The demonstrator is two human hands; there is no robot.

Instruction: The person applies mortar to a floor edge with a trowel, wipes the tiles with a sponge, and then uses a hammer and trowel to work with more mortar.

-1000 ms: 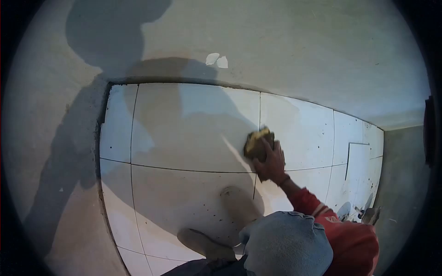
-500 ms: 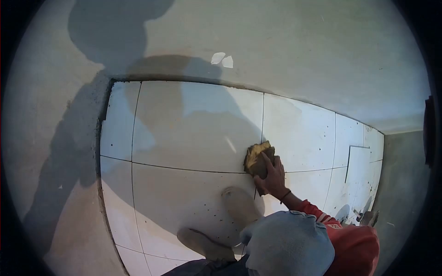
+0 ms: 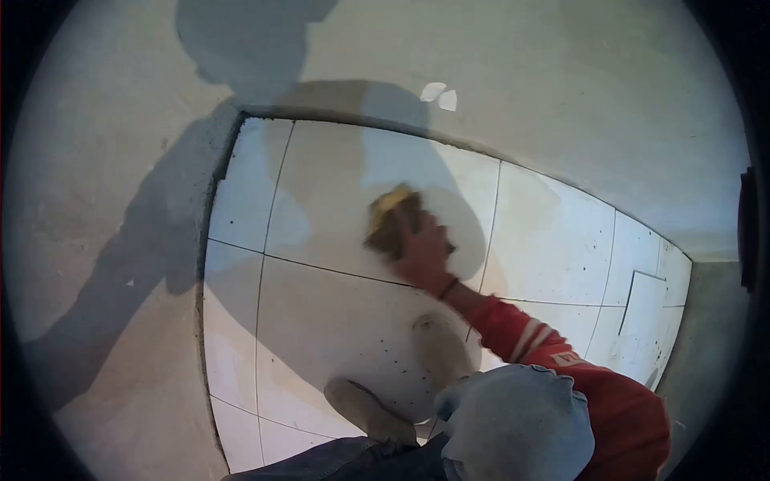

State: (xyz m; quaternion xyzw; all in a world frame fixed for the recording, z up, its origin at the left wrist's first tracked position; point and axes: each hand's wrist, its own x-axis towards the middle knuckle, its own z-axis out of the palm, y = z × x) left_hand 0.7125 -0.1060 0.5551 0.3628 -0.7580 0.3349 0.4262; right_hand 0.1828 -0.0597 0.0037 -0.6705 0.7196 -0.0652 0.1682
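Note:
A dirty yellow-brown sponge (image 3: pixel 388 215) is pressed to the white floor tiles (image 3: pixel 545 240), under my right hand (image 3: pixel 425 250). The fingers of that hand curl over the sponge, and both are a little blurred. A dark band circles the wrist, below a red sleeve (image 3: pixel 521 333) with pale stripes. Thin dark joints run between the tiles, one of them just below the hand. My left hand is out of view.
My brown shoes (image 3: pixel 358 406) stand on the tiles, below my bent denim knee (image 3: pixel 521 421). A loose tile piece (image 3: pixel 644 309) lies at the right. Bare walls (image 3: pixel 577 96) meet the floor at the back and left. Dark specks dot the tiles.
My right hand has swept the sponge up and to the left over the tiles, with the arm stretched out further. The view has shifted slightly, so the floor sits further right.

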